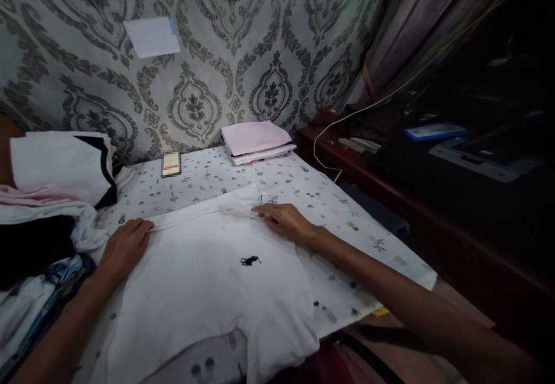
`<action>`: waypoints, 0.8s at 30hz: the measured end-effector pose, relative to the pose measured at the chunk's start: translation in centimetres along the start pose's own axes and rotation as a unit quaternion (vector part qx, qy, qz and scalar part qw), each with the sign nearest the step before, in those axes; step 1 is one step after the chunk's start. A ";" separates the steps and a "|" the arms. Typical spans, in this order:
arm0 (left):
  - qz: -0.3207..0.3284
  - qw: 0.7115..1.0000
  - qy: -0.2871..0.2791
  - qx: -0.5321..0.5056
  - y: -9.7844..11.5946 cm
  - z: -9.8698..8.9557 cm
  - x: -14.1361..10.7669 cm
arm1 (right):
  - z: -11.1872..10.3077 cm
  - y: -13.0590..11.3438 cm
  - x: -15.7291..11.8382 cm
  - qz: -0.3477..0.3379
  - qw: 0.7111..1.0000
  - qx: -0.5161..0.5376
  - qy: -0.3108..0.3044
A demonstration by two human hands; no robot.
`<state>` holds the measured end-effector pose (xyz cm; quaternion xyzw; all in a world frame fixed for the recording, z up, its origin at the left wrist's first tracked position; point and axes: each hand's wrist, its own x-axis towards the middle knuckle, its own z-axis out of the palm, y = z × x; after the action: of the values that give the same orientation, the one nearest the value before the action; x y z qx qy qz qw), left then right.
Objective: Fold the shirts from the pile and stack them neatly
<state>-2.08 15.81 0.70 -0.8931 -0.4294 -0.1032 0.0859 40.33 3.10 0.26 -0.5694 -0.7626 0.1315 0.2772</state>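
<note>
A white shirt (191,291) with a small black horse-and-rider emblem lies spread on a patterned bedsheet in front of me. My left hand (125,248) is at the shirt's far left corner, its fingers closed together on the edge. At the far right edge, by a bunched bit of cloth, my right hand (284,222) pinches the fabric between thumb and fingers. The shirt's far edge runs fairly straight between both hands. Its near part lies loose, with wrinkles and a curved opening that bares the sheet.
A pile of clothes (56,170) rises on the left. Folded pink and white clothes (258,138) sit by the wall, with a phone (171,164) to their left. A white cable (321,135) crosses to a dark wooden piece of furniture (433,222) on the right.
</note>
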 end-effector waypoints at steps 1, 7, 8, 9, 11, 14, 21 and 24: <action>-0.004 1.000 -0.001 -0.004 0.1 -0.1 0.0 | 0.1 0.1 -0.2 -0.011 1.000 -0.022 -0.009; -0.043 0.999 0.008 0.009 1.0 -0.7 -0.5 | 0.3 0.3 -0.1 -0.041 0.997 -0.056 -0.021; -0.068 0.998 0.018 0.010 1.0 -0.7 -0.6 | 0.3 0.2 0.0 -0.046 0.998 -0.050 -0.016; -0.100 0.995 0.029 0.004 0.8 -0.6 -0.7 | 0.3 0.1 0.2 -0.049 0.998 -0.045 -0.010; -0.174 0.983 0.043 -0.038 0.1 -0.3 -0.7 | 0.3 -0.6 0.8 -0.048 0.998 -0.036 0.004; -0.242 0.962 0.029 -0.126 -1.8 0.4 0.0 | 0.7 -1.9 2.3 -0.055 0.998 -0.032 0.022; -0.199 0.958 0.005 -0.206 -3.5 0.9 2.6 | 4.2 -2.4 7.2 -0.086 0.993 -0.076 -0.038; -0.189 0.958 0.019 -0.215 -3.2 1.0 2.9 | 5.8 -0.8 8.0 -0.032 0.992 -0.112 -0.038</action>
<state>-2.76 20.16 0.72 -0.7909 -0.5563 -0.2243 -0.1210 34.77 11.09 -1.85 -0.5669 -0.8003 0.0583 0.1863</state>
